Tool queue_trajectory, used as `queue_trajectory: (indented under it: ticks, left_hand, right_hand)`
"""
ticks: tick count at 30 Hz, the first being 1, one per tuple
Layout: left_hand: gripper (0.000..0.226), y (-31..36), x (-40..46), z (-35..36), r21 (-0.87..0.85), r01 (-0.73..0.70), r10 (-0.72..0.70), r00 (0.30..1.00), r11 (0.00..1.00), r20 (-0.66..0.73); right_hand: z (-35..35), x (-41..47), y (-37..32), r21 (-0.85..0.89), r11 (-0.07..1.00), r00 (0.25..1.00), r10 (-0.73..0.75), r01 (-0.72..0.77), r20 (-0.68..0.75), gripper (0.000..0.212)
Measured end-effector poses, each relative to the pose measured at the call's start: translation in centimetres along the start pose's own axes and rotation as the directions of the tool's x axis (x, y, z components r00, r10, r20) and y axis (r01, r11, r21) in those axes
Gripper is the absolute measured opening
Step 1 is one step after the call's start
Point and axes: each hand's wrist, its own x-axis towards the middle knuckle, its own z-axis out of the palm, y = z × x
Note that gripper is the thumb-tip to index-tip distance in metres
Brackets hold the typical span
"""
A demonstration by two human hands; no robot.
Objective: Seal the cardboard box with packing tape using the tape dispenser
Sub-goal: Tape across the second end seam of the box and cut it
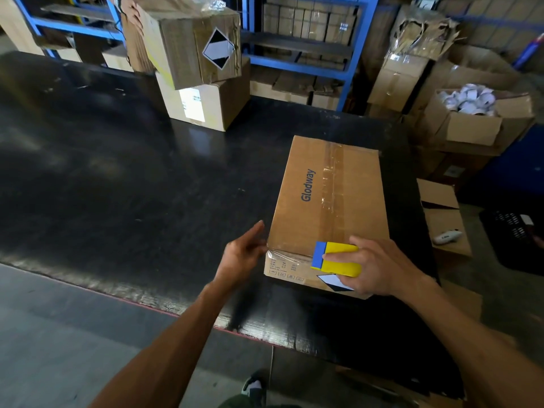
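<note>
A brown cardboard box marked "Glodway" lies on the black table, with a strip of clear tape running along its top seam. My right hand grips a yellow and blue tape dispenser at the box's near edge. Clear tape stretches across the near top corner towards the left. My left hand is at the box's near left corner, fingers apart, its fingertips touching the tape end there.
Two stacked cardboard boxes stand at the table's far side, and another person's hand holds the upper one. Blue shelving lines the back. Open cartons crowd the right, with a white device on one.
</note>
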Motion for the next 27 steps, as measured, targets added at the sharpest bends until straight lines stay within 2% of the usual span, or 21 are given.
queue_trajectory:
  ticks: [1, 2, 3, 4, 6, 7, 8, 10, 16, 22, 27]
  left_hand:
    - [0.069, 0.1, 0.3, -0.2, 0.195, -0.177, 0.168, 0.984, 0.965, 0.064]
    - [0.074, 0.3, 0.8, -0.1, 0.345, -0.378, 0.347, 0.926, 0.859, 0.150]
    - [0.076, 0.6, 1.4, 0.3, 0.429, -0.554, 0.489, 0.832, 0.714, 0.260]
    - [0.076, 1.1, 2.0, 1.1, 0.468, -0.679, 0.567, 0.732, 0.565, 0.378]
    - [0.066, 1.1, 3.3, 2.9, 0.502, -0.821, 0.589, 0.555, 0.272, 0.587]
    - [0.062, 0.6, 4.0, 3.4, 0.508, -0.848, 0.562, 0.496, 0.152, 0.661]
    - [0.061, -0.2, 4.6, 3.7, 0.509, -0.857, 0.531, 0.469, 0.081, 0.706]
    - [0.061, -1.7, 5.5, 3.7, 0.522, -0.851, 0.487, 0.482, 0.063, 0.728]
    - [0.063, -2.3, 5.8, 4.0, 0.523, -0.844, 0.512, 0.504, 0.120, 0.696]
    - [0.064, -2.3, 6.1, 3.6, 0.536, -0.829, 0.460, 0.544, 0.160, 0.702]
    - [0.066, -2.5, 6.2, 3.5, 0.544, -0.822, 0.444, 0.556, 0.168, 0.703]
  right_hand:
    - [0.0, 0.0, 0.0, -0.002, 1.000, 1.000, 0.000, 0.000, -0.003, 0.053]
    - [-0.1, 0.1, 0.0, -0.002, 1.000, 1.000, -0.002, 0.002, -0.010, 0.052]
    - [-0.2, 0.1, -0.1, 0.002, 1.000, 1.000, 0.000, 0.000, -0.019, 0.052]
    - [-0.2, 0.1, -0.2, 0.009, 1.000, 1.000, 0.005, -0.004, -0.030, 0.052]
    - [0.0, 0.0, -0.3, 0.021, 1.000, 0.998, 0.008, -0.007, -0.056, 0.054]
    - [0.1, 0.1, -0.3, 0.020, 1.000, 0.998, 0.007, -0.006, -0.064, 0.054]
    - [0.2, 0.0, -0.3, 0.019, 1.000, 0.998, 0.007, -0.005, -0.068, 0.055]
    - [0.3, -0.1, -0.4, 0.017, 1.000, 0.998, -0.001, 0.002, -0.064, 0.052]
    - [1.1, -0.5, -0.5, 0.011, 0.999, 0.997, -0.040, 0.041, -0.066, 0.045]
    - [0.2, -0.9, -0.5, -0.013, 0.999, 0.998, -0.052, 0.052, -0.033, 0.046]
    - [0.1, -4.5, 4.3, -0.054, 0.998, 1.000, -0.011, 0.012, 0.021, 0.052]
